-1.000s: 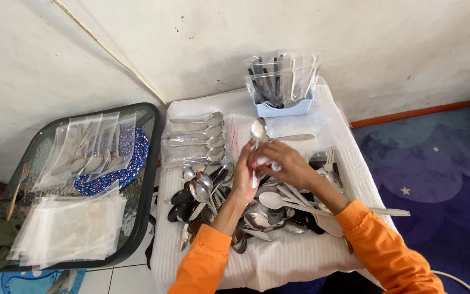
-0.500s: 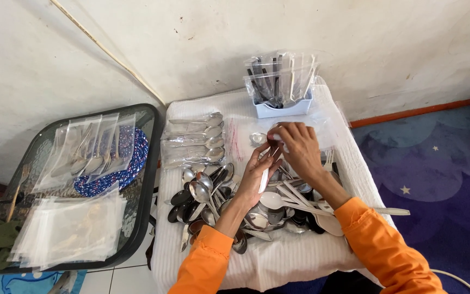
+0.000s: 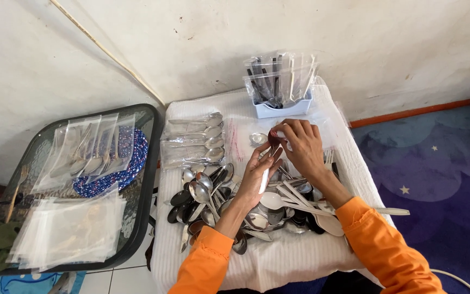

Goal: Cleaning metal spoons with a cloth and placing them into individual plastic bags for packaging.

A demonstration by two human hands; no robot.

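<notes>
My left hand [image 3: 258, 173] holds a silver spoon [image 3: 265, 179] by its handle, pointing up and away from me. My right hand [image 3: 301, 146] closes its fingers around the spoon's upper end, where a small dark red spot shows; I cannot tell what that spot is. Both hands hover over the white cloth-covered table [image 3: 278, 261], just above a pile of loose spoons [image 3: 213, 198]. A single spoon bowl [image 3: 258, 138] lies on flat clear bags [image 3: 327, 122] just left of my right hand.
Bagged spoons [image 3: 191, 139] lie in a row at the table's back left. A pale blue box [image 3: 278, 103] of bagged cutlery stands at the back. Left of the table, a dark glass-topped tray table [image 3: 145, 179] carries bagged cutlery, empty clear bags [image 3: 66, 228] and a blue mat.
Both hands have moved away from me toward the flat clear bags, carrying the spoon. The right hand now covers its upper end, which stood bare a second ago.
</notes>
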